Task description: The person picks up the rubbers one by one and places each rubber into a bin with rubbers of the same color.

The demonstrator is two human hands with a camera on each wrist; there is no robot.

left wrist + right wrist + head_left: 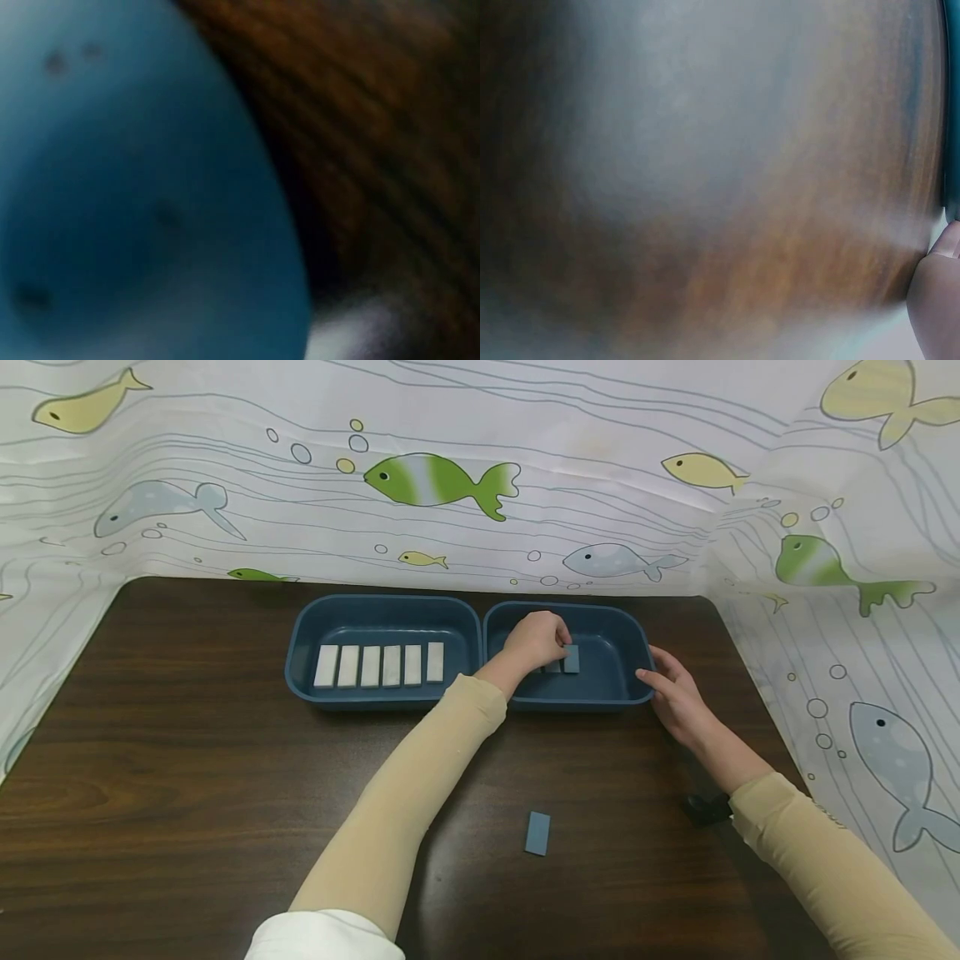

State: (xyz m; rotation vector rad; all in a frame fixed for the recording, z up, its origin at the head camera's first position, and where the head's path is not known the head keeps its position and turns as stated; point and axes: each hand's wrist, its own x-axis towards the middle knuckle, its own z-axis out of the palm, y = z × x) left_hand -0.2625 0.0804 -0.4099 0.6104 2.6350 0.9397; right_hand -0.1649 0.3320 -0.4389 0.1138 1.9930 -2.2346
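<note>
In the head view my left hand [536, 639] reaches down into the right-hand blue tray [611, 700], its fingers curled. Thumb and fingertips pinch the top end of a small blue-grey tile [572, 662], which stands in line with others partly covered by the hand. My right hand [675, 697] grips the tray's right end, thumb over the rim and fingers along the outside. A digit of that hand [937, 300] shows beside the tray wall [952, 112] in the right wrist view. Blurred blue tray plastic [150, 187] fills much of the left wrist view.
A second blue tray [375, 700] adjoins on the left, with several white tiles [370, 666] in a row. One loose blue-grey tile [537, 833] lies on the dark wooden table [187, 777]. Fish-patterned sheeting [450, 543] borders the table's back and sides.
</note>
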